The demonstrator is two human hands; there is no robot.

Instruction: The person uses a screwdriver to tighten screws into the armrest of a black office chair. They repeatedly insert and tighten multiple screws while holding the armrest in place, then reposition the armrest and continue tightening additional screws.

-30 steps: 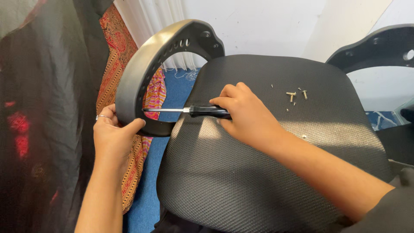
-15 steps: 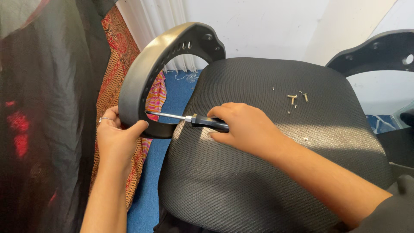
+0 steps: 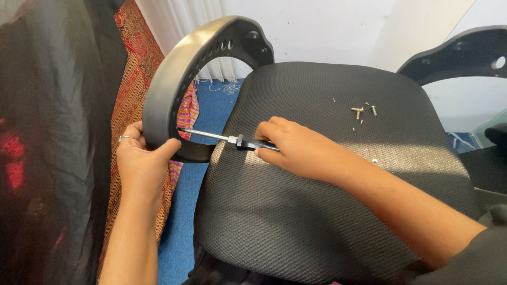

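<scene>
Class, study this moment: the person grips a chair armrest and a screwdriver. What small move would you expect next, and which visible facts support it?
Probably a slight push and turn of the black-handled screwdriver: its tip already meets the inner face of the curved grey plastic armrest, which the left hand steadies, while the right hand grips the handle. Loose brass screws lie on the black mesh seat.

Curved grey plastic armrest (image 3: 174,84), smooth with a dull sheen; black mesh-fabric seat cushion (image 3: 317,211), coarse and matt; slim bright-metal screwdriver shaft (image 3: 203,134); small brassy metal screws (image 3: 364,111).
</scene>
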